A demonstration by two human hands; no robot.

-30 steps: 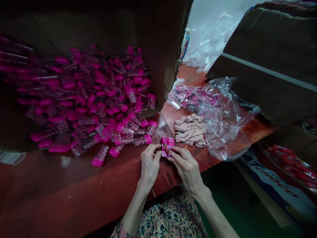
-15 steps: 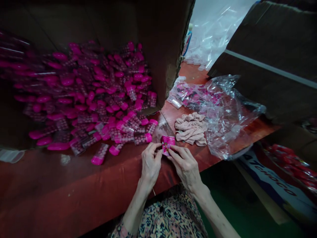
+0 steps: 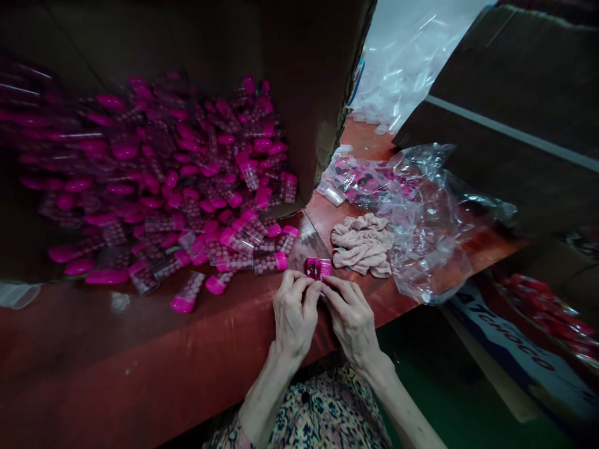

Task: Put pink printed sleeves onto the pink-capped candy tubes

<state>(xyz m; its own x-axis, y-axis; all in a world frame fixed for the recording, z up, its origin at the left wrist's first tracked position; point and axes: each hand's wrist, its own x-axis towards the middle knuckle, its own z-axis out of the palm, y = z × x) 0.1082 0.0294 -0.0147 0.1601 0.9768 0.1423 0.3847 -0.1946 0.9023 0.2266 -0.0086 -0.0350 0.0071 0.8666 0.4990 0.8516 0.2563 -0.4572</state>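
Observation:
Both of my hands pinch a small pink printed label (image 3: pixel 318 268) above the table's front edge. My left hand (image 3: pixel 294 312) grips its lower left side between thumb and fingers. At the lower right side, the fingertips of my right hand (image 3: pixel 350 315) are closed on it as well. Its printed face shows beyond my fingertips, while its lower part is hidden by them. Left of my hands lies a heap of clear bottles with pink caps (image 3: pixel 187 181), filled with small round balls. One such bottle (image 3: pixel 188 292) lies apart at the heap's front.
A large cardboard box (image 3: pixel 299 93) lies open around the heap. Right of it, a crumpled beige cloth (image 3: pixel 362 244) rests on the red table (image 3: pixel 196 355), beside a clear plastic bag (image 3: pixel 421 218) with pink labels. A printed carton (image 3: pixel 510 337) stands below at the right.
The label has turned in my fingers, and a darker part of its print now shows. My left hand has shifted right, closer to my right hand.

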